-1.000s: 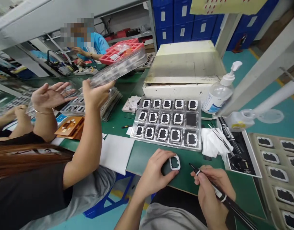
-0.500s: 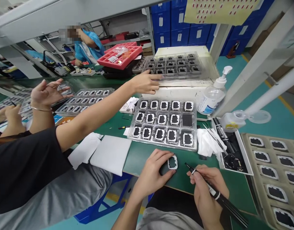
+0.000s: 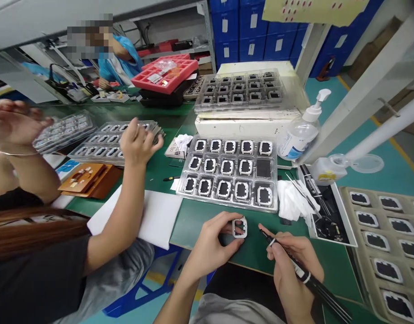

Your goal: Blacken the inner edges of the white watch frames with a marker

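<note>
Between the thumb and fingers of my left hand (image 3: pixel 215 240) is a small white square frame (image 3: pixel 239 228) with rounded corners, held just above the green table (image 3: pixel 189 227). My right hand (image 3: pixel 294 261) grips a black marker pen (image 3: pixel 303 272), its dark tip pointing toward the frame but apart from it. Behind my hands lies a clear plastic tray (image 3: pixel 227 204) with several similar white frames in its pockets; one pocket at the right shows only a dark square pad. White tissue (image 3: pixel 290 200) and tweezers (image 3: pixel 302 191) lie right of this tray.
A pump bottle (image 3: pixel 301 132) stands behind the tissue. At right is a beige tray (image 3: pixel 357 231) of frames; a white box (image 3: pixel 350 236) with black items sits beside it. A co-worker's arm (image 3: pixel 125 202) reaches in at left, near an orange fixture (image 3: pixel 92 180) and stacked trays (image 3: pixel 105 155).
The co-worker's arm has drawn back left from the raised tray at the back. My left hand has tilted and shifted the white frame slightly left. My right hand is nearly still.
</note>
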`<state>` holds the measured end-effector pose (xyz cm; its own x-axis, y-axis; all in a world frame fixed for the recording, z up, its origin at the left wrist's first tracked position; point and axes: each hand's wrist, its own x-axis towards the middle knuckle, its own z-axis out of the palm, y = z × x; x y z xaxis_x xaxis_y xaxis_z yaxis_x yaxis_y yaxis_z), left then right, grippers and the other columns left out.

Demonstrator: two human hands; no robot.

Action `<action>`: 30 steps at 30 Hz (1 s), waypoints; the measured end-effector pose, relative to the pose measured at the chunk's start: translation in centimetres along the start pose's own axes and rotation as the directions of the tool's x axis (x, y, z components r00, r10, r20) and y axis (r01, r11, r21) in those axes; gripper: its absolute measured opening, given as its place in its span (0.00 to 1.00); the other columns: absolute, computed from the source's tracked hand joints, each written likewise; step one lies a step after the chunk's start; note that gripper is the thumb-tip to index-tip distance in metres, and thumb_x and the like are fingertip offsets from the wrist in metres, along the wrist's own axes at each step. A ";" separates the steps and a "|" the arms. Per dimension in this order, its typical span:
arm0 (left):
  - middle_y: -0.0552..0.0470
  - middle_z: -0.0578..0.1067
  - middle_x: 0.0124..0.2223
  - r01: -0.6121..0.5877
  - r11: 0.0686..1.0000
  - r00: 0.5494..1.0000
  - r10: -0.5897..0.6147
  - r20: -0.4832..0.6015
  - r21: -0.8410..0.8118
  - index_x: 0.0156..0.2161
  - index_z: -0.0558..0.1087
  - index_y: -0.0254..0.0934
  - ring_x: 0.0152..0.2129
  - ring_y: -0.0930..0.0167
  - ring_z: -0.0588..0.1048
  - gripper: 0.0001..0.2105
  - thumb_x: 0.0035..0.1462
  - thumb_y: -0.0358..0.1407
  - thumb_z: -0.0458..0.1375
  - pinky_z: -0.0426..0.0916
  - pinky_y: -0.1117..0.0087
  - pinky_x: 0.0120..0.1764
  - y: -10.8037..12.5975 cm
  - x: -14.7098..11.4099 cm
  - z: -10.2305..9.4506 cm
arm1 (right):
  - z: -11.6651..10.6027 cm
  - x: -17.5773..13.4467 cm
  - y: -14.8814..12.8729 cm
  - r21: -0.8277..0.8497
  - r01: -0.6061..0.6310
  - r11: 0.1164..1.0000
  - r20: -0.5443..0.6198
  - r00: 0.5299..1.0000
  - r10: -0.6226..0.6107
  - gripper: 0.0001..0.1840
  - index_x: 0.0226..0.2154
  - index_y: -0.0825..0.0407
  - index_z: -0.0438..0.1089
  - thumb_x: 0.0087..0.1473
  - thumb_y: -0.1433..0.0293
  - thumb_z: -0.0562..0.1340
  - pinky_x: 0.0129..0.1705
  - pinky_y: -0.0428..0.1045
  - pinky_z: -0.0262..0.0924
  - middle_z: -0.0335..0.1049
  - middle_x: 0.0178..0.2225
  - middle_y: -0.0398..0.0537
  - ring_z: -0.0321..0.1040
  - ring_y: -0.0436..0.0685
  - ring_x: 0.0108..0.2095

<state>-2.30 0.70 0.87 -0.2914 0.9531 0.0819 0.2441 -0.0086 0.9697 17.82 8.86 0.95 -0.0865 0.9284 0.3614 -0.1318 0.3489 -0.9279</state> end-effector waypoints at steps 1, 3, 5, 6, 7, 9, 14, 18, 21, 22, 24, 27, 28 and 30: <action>0.47 0.89 0.56 0.021 1.000 1.000 -0.021 -0.002 -0.021 0.64 0.86 0.45 0.47 0.63 0.94 0.23 0.68 0.27 0.74 0.92 0.67 0.52 0.0 0.0 0.0 | 0.0 0.0 0.0 0.004 -0.005 1.000 0.005 1.000 0.005 0.06 0.40 0.44 0.84 0.71 0.66 0.78 0.28 0.49 0.75 0.81 0.31 0.42 0.81 0.57 0.27; 0.47 0.89 0.55 0.050 0.997 0.999 -0.051 -0.005 -0.058 0.63 0.87 0.45 0.46 0.63 0.94 0.23 0.65 0.27 0.76 0.92 0.67 0.52 0.1 0.1 0.1 | -0.1 0.0 0.0 0.020 -0.017 1.000 0.014 1.000 0.017 0.06 0.40 0.44 0.84 0.71 0.66 0.78 0.28 0.48 0.74 0.80 0.31 0.42 0.81 0.56 0.27; 0.47 0.89 0.53 0.068 0.995 0.998 -0.068 -0.006 -0.066 0.63 0.87 0.44 0.45 0.63 0.95 0.23 0.64 0.28 0.77 0.93 0.66 0.52 0.3 0.1 0.2 | -0.3 0.0 0.0 0.005 -0.043 0.999 0.036 0.998 0.043 0.05 0.42 0.45 0.84 0.71 0.67 0.78 0.30 0.47 0.75 0.82 0.33 0.42 0.81 0.55 0.28; 0.48 0.90 0.53 0.072 0.995 0.997 -0.073 -0.006 -0.064 0.62 0.87 0.43 0.45 0.63 0.95 0.23 0.64 0.28 0.77 0.93 0.66 0.52 0.4 0.1 0.2 | -0.3 0.0 -0.1 -0.015 -0.059 0.998 0.053 0.997 0.060 0.05 0.42 0.45 0.84 0.71 0.67 0.78 0.31 0.47 0.76 0.83 0.34 0.42 0.81 0.54 0.29; 0.48 0.90 0.53 0.073 0.995 0.997 -0.074 -0.005 -0.063 0.62 0.87 0.43 0.45 0.63 0.95 0.22 0.65 0.28 0.77 0.93 0.66 0.52 0.6 0.1 0.3 | -0.4 0.1 -0.3 -0.037 -0.078 0.996 0.071 0.994 0.080 0.05 0.42 0.45 0.85 0.71 0.67 0.79 0.32 0.47 0.77 0.84 0.36 0.43 0.81 0.53 0.29; 0.48 0.91 0.53 0.074 0.995 0.997 -0.074 0.004 -0.064 0.62 0.87 0.43 0.46 0.63 0.95 0.21 0.65 0.28 0.77 0.92 0.67 0.53 0.9 0.0 0.5 | -0.4 0.1 -0.8 -0.063 -0.111 0.992 0.118 0.986 0.118 0.05 0.43 0.45 0.85 0.71 0.68 0.79 0.34 0.46 0.78 0.86 0.38 0.44 0.80 0.52 0.29; 0.50 0.93 0.51 0.070 0.997 0.997 -0.069 0.016 -0.040 0.64 0.86 0.44 0.47 0.62 0.95 0.22 0.67 0.27 0.77 0.91 0.67 0.55 1.5 -0.1 0.7 | 0.1 0.1 -1.7 0.009 -0.128 0.992 0.144 0.982 0.126 0.04 0.44 0.44 0.85 0.72 0.70 0.78 0.40 0.49 0.84 0.83 0.35 0.42 0.85 0.55 0.34; 0.51 0.94 0.51 0.008 1.000 1.000 -0.008 0.008 -0.001 0.63 0.87 0.45 0.46 0.64 0.95 0.22 0.67 0.25 0.78 0.91 0.68 0.55 1.7 0.0 0.2 | 0.2 -0.2 -1.3 0.040 -0.125 0.991 0.189 0.975 0.115 0.08 0.49 0.43 0.85 0.72 0.72 0.78 0.52 0.59 0.92 0.83 0.35 0.41 0.89 0.60 0.40; 0.51 0.94 0.52 -0.058 0.998 0.998 0.058 0.005 0.035 0.62 0.87 0.45 0.46 0.64 0.95 0.22 0.68 0.26 0.79 0.91 0.69 0.55 1.7 -0.1 0.0 | 0.4 -0.1 -1.1 -0.002 -0.053 0.999 0.231 0.972 0.052 0.10 0.49 0.42 0.86 0.70 0.73 0.78 0.55 0.63 0.94 0.86 0.37 0.41 0.90 0.61 0.40; 0.51 0.94 0.53 -0.074 0.996 0.997 0.074 0.001 0.051 0.62 0.87 0.45 0.46 0.64 0.96 0.21 0.68 0.26 0.79 0.91 0.69 0.55 1.8 -0.1 0.0 | 0.5 0.0 -1.2 -0.027 -0.018 0.999 0.238 0.971 0.024 0.10 0.49 0.42 0.86 0.70 0.74 0.78 0.55 0.63 0.94 0.87 0.38 0.41 0.90 0.61 0.40; 0.50 0.95 0.53 -0.092 0.991 0.995 0.094 -0.015 0.102 0.62 0.88 0.44 0.45 0.64 0.96 0.19 0.69 0.28 0.79 0.92 0.69 0.54 1.8 -0.2 0.0 | 1.0 0.4 -1.4 -0.066 0.055 0.996 0.248 0.968 -0.037 0.11 0.48 0.41 0.86 0.69 0.75 0.77 0.53 0.61 0.95 0.89 0.38 0.41 0.90 0.60 0.37; 0.51 0.95 0.53 -0.100 0.980 0.993 0.111 -0.051 0.174 0.60 0.89 0.44 0.43 0.65 0.96 0.18 0.70 0.28 0.78 0.92 0.70 0.52 2.0 -0.5 0.3 | 1.3 0.9 -1.8 -0.096 0.139 0.986 0.246 0.963 -0.112 0.13 0.48 0.41 0.86 0.68 0.77 0.76 0.51 0.58 0.95 0.87 0.35 0.39 0.90 0.59 0.34; 0.52 0.95 0.52 -0.101 0.976 0.991 0.115 -0.065 0.190 0.60 0.89 0.45 0.43 0.66 0.96 0.18 0.69 0.27 0.78 0.92 0.71 0.51 2.0 -0.6 0.4 | 1.4 0.9 -1.8 -0.103 0.158 0.982 0.253 0.959 -0.128 0.14 0.48 0.41 0.86 0.67 0.78 0.76 0.51 0.58 0.95 0.87 0.34 0.38 0.90 0.59 0.33; 0.54 0.95 0.53 -0.104 0.971 0.988 0.126 -0.091 0.216 0.60 0.89 0.46 0.42 0.67 0.96 0.19 0.69 0.26 0.79 0.91 0.73 0.50 2.1 -0.8 0.5 | 1.3 0.7 -1.6 -0.127 0.178 0.976 0.281 0.950 -0.137 0.16 0.49 0.41 0.87 0.66 0.79 0.77 0.52 0.57 0.95 0.88 0.35 0.39 0.91 0.59 0.34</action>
<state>-1.06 0.09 2.76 -0.3409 0.9130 0.2242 0.4671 -0.0425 0.8832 16.66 8.75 2.82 -0.3420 0.7979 0.4964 -0.0190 0.5223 -0.8526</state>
